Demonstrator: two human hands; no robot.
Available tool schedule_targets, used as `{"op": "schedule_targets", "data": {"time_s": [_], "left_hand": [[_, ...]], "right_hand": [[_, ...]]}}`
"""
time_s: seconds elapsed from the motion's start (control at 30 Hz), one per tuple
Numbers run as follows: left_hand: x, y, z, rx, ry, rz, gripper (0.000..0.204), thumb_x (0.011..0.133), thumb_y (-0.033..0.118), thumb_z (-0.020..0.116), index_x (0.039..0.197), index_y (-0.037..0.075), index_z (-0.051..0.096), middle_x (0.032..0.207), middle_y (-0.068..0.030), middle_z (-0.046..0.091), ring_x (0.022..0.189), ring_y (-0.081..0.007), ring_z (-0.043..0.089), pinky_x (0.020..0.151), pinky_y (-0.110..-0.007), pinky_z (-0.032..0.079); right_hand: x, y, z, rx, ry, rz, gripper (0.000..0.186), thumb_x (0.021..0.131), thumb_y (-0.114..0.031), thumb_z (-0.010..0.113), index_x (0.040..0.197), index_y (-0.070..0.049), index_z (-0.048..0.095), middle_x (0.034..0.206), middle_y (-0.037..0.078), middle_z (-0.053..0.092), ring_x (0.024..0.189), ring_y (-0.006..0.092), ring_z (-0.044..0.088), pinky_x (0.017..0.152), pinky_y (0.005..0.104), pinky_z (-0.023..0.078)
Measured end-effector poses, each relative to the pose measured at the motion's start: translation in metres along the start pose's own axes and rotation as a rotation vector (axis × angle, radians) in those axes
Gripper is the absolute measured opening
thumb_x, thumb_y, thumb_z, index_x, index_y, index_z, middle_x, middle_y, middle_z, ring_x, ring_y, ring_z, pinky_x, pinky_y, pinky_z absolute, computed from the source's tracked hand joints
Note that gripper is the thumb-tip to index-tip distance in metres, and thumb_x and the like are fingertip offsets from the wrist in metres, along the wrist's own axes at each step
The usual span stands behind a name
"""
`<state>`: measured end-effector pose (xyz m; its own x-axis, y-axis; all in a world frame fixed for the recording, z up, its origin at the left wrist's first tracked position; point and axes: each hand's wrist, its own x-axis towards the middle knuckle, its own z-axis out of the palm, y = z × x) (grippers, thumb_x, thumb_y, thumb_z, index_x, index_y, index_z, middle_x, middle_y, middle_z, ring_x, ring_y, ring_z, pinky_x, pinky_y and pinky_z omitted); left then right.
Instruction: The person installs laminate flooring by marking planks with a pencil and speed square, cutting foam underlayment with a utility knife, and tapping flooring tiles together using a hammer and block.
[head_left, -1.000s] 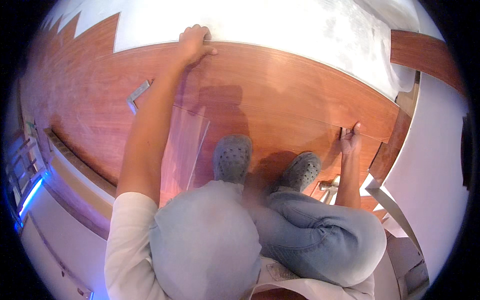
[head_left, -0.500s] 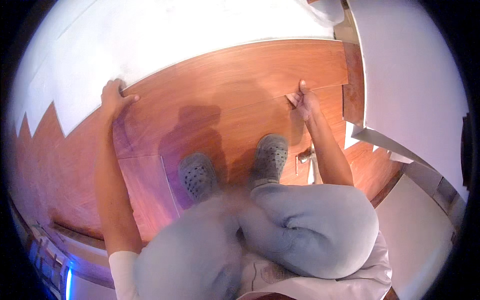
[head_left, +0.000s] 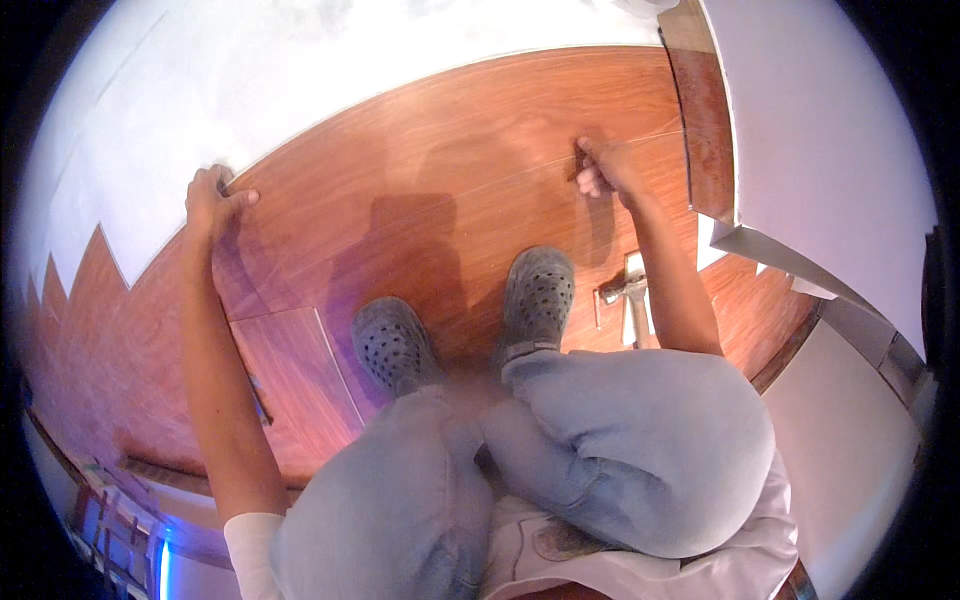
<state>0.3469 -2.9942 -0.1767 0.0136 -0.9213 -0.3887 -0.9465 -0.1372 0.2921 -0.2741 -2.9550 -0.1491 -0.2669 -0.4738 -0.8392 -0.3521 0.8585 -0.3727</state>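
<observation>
My left hand [head_left: 215, 205] curls over the far edge of a long reddish wood-look plank [head_left: 430, 130], where it meets the white underlay [head_left: 320, 55], thumb on top. My right hand [head_left: 610, 175] is at the seam near the plank's right end, fingers curled; what, if anything, they hold is hidden. A metal hammer [head_left: 628, 292] lies beside my right forearm on a pale piece. A loose piece of plank [head_left: 285, 365] lies inside my left arm, with a tool partly hidden by that arm. My grey clogs [head_left: 537, 300] stand on the laid boards.
A white wall [head_left: 800, 120] with a brown skirting strip [head_left: 700, 130] bounds the right, with a ledge corner below it. Stepped board ends [head_left: 85, 260] meet the underlay at the left. A rack with a blue light [head_left: 130, 530] is at lower left.
The view has swung round. The plank's near edge at my right hand, earlier slightly gapped, now lies closer along the seam, and my right hand's fingers have curled further.
</observation>
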Motion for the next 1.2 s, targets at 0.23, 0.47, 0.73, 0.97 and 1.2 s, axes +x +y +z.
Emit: {"op": "schedule_targets", "data": {"time_s": [0.23,0.47,0.73,0.97,1.2], "left_hand": [[0.005,-0.018,0.005,0.000,-0.051,-0.033,0.057,0.068,0.036,0.092,0.106,0.002,0.067,0.105,-0.0162,0.064,0.097,-0.0340,0.062,0.084,-0.045,0.050],[0.003,0.010,-0.015,-0.017,-0.119,-0.087,0.055,0.069,0.037,0.092,0.101,0.001,0.066,0.109,-0.0188,0.064,0.099,-0.0314,0.062,0.086,-0.045,0.051],[0.005,0.000,0.003,-0.283,-0.061,-0.104,0.056,0.070,0.031,0.092,0.109,0.001,0.063,0.104,-0.0175,0.068,0.094,-0.0294,0.066,0.084,-0.043,0.053],[-0.005,0.030,-0.003,-0.326,-0.237,-0.109,0.059,0.068,0.010,0.090,0.119,0.001,0.063,0.105,-0.0152,0.072,0.096,-0.0282,0.068,0.088,-0.040,0.052],[0.007,0.035,-0.001,-0.202,-0.249,-0.105,0.059,0.067,0.009,0.090,0.118,-0.002,0.062,0.105,-0.0187,0.072,0.098,-0.0313,0.069,0.088,-0.041,0.051]], "right_hand": [[0.006,-0.099,0.022,-0.731,0.353,-0.881,0.039,0.096,-0.033,0.067,0.119,-0.002,0.067,0.111,0.019,0.073,0.103,0.0383,0.068,0.090,0.0456,0.054],[0.051,-0.135,0.034,-0.989,0.196,-1.202,0.069,0.069,-0.016,0.088,0.131,-0.004,0.060,0.131,0.015,0.060,0.127,0.0359,0.053,0.108,0.0425,0.044],[0.051,-0.143,0.033,-1.057,0.182,-1.035,0.049,0.064,-0.007,0.084,0.108,-0.002,0.062,0.108,0.016,0.063,0.107,0.0379,0.057,0.095,0.0464,0.049],[0.031,-0.149,0.044,-1.102,0.266,-1.234,0.049,0.067,-0.020,0.088,0.106,-0.002,0.064,0.115,0.015,0.064,0.114,0.0363,0.057,0.099,0.0457,0.048],[0.044,-0.138,0.038,-1.089,0.224,-1.224,0.048,0.075,-0.019,0.084,0.115,-0.004,0.061,0.120,0.015,0.061,0.117,0.0358,0.055,0.102,0.0456,0.047]]}}
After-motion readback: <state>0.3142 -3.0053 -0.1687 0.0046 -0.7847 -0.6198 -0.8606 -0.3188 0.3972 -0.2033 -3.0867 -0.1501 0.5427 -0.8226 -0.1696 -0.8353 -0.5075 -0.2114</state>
